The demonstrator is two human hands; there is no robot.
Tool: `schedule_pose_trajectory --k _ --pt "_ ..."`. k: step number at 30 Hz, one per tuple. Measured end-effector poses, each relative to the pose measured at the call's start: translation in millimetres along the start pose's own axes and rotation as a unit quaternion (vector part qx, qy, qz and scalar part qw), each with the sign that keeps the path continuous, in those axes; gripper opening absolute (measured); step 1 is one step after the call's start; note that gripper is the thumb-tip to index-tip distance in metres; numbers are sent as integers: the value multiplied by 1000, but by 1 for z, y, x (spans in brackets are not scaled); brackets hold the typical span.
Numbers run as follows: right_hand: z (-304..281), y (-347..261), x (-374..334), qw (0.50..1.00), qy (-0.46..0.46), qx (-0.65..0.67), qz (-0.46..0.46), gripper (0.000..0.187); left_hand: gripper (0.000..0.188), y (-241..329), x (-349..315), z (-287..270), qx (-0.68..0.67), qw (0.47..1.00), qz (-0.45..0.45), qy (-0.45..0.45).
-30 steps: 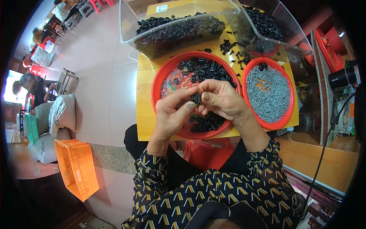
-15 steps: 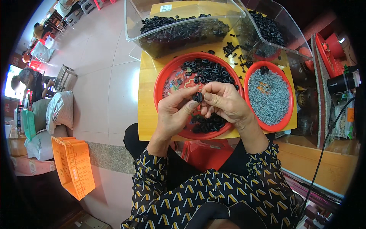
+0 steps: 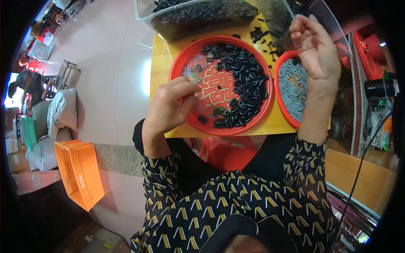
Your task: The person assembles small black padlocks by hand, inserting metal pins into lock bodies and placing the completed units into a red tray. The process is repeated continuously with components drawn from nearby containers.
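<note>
Red tray (image 3: pixel 182 69) holding black oval rings (image 3: pixel 238 84); smaller red tray (image 3: pixel 279 99) of grey pins (image 3: pixel 294 90). Left hand (image 3: pixel 168 107) pinched at tray rim, contents unclear; right hand (image 3: pixel 315 46) raised above pins, grip loosely curled.

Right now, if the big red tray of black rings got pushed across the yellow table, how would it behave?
The red tray would probably slide flat rather than tip: it looks wide and shallow. Its black rings lie loose, heaped toward the right, so they would likely shift or rattle. It seems light, likely plastic.

bright even daylight, sharp centre, dark bent fisheye rim.
</note>
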State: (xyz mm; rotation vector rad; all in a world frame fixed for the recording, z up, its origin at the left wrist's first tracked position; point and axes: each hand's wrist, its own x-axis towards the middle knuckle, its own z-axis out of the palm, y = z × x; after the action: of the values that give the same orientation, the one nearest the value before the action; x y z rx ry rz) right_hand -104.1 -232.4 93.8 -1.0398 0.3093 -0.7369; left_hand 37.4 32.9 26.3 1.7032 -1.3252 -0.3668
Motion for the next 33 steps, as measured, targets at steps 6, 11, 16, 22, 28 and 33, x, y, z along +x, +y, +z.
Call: schedule_pose_trajectory --k 6,11,16,22,28,33 --pt "39 52 -61 915 -77 -385 91 12 14 1 -5 -1 129 977 104 -135" --pt "41 95 -81 747 -302 -569 -165 7 12 -7 -7 1 127 989 44 -55" --pt "55 106 -94 689 -358 -615 -139 14 11 -17 -5 -4 149 986 9 81" --pt "60 112 -95 629 -374 -672 -114 18 15 0 -8 -11 209 974 -19 -79" --pt "56 114 -95 634 -367 -674 -100 21 10 3 11 -7 307 927 1 -213" --pt "55 115 -97 659 -368 -645 -119 19 11 14 31 -9 400 848 12 -347"
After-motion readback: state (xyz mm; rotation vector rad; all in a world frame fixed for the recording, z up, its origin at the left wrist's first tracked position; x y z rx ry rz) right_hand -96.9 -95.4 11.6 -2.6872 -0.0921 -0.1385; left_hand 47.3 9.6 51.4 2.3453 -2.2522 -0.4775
